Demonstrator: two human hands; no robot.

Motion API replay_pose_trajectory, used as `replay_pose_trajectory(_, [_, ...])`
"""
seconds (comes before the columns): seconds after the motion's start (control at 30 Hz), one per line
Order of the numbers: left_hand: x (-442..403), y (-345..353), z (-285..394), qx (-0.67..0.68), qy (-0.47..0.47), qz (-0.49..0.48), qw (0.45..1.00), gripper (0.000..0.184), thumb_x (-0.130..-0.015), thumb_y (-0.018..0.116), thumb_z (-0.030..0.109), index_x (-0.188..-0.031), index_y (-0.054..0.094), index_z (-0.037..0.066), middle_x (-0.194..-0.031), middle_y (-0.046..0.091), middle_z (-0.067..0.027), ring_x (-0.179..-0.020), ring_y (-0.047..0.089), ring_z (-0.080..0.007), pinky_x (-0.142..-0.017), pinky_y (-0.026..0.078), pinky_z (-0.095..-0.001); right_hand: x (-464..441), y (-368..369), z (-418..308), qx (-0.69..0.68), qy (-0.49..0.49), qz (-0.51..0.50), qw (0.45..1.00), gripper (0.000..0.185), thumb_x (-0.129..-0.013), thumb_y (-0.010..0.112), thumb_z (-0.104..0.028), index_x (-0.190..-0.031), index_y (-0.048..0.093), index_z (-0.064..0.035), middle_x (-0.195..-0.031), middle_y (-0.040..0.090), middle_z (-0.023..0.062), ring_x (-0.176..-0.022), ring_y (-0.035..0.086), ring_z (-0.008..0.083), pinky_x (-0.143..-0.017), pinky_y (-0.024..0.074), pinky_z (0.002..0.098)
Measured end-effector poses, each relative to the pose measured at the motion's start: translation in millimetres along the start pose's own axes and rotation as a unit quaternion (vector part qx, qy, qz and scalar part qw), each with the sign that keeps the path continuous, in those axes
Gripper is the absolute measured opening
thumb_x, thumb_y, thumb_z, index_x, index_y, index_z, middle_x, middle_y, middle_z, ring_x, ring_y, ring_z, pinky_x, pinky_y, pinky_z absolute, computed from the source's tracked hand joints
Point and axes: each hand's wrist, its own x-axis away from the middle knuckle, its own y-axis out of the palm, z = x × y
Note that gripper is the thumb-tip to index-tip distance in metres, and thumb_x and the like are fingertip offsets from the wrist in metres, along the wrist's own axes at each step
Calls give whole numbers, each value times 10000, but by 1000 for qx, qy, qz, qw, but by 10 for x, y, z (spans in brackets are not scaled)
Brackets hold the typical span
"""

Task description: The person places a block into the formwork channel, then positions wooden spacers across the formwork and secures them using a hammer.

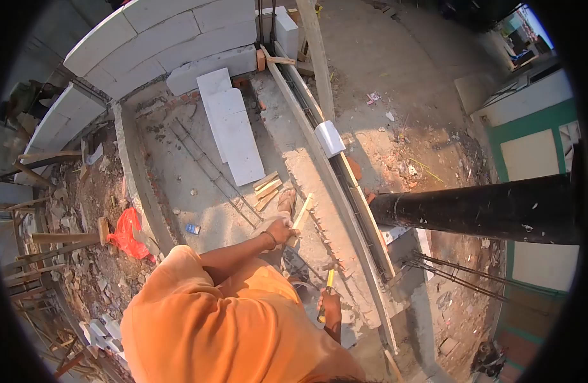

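My left hand [279, 232] is closed round the lower part of a short wooden strip [303, 211], which slants up to the right. Lower and to the right, my right hand [329, 305] is closed on a tape measure [321, 315], with a short length of yellow blade [330, 279] pointing up from it. The two hands are apart, both above the concrete beside a long low ledge [319, 204]. Several cut wood pieces [266, 190] lie on the floor just beyond my left hand.
Plank formwork [364, 236] with rebar inside runs along the right, a white container [330, 139] on top. White blocks [233, 127] and thin rebar [211, 169] lie on the floor ahead. A black column [479, 209] stands right; a red bag [129, 233] lies left.
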Motion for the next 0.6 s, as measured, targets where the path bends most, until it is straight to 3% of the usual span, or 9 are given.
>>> replay_pose_trajectory(0.07, [297, 188, 365, -31, 10, -54, 998, 288, -761, 776, 254, -821, 630, 14, -698, 637, -84, -625, 584, -171, -593, 475, -338, 198, -13, -253, 32, -64, 23, 997, 149, -920, 577, -162, -1029, 515, -83, -674, 496, 14, -484, 475, 102, -412, 417, 272])
replay_pose_trajectory(0.13, [409, 393, 494, -73, 74, -44, 994, 315, -739, 786, 266, -833, 624, 12, -753, 638, -110, -717, 602, -193, -661, 481, -352, 380, 47, -347, -1, -224, 62, 973, 135, -918, 567, -140, -1018, 507, -73, -681, 491, 16, -485, 467, 103, -417, 424, 275])
replay_pose_trajectory(0.2, [567, 511, 698, -63, 106, -66, 990, 330, -740, 787, 271, -866, 624, 13, -762, 640, -104, -726, 604, -191, -668, 484, -348, 258, 128, -321, -113, -382, 131, 908, 153, -919, 556, -132, -1036, 499, -54, -673, 477, 23, -485, 453, 106, -424, 425, 270])
replay_pose_trajectory(0.3, [757, 608, 889, 39, 124, -158, 979, 268, -780, 773, 231, -881, 633, 27, -773, 649, -58, -666, 594, -137, -589, 491, -302, 775, 181, -730, -201, -343, 51, 916, 184, -926, 550, -146, -1052, 502, -21, -731, 494, 42, -506, 457, 111, -430, 422, 258])
replay_pose_trajectory(0.4, [927, 678, 954, 71, 111, -216, 967, 225, -806, 757, 224, -903, 649, 53, -794, 657, -20, -694, 602, -97, -627, 498, -270, 1097, 214, -923, -228, -369, 15, 901, 240, -933, 566, -201, -1059, 529, 0, -757, 498, 52, -516, 463, 124, -432, 427, 257])
replay_pose_trajectory(0.5, [1143, 776, 902, 105, 98, -240, 960, 223, -787, 782, 202, -909, 657, 64, -806, 658, -10, -701, 603, -93, -630, 497, -260, 1112, 256, -896, -210, -399, 60, 890, 328, -927, 599, -276, -1073, 560, 15, -747, 526, 51, -510, 492, 135, -430, 435, 256])
replay_pose_trajectory(0.6, [1268, 849, 756, 122, 74, -260, 955, 250, -765, 801, 167, -925, 657, 39, -867, 687, -43, -773, 648, -109, -691, 527, -271, 1147, 375, -765, -262, -374, 37, 889, 386, -917, 616, -319, -1084, 578, 27, -720, 557, 47, -532, 534, 133, -421, 429, 242])
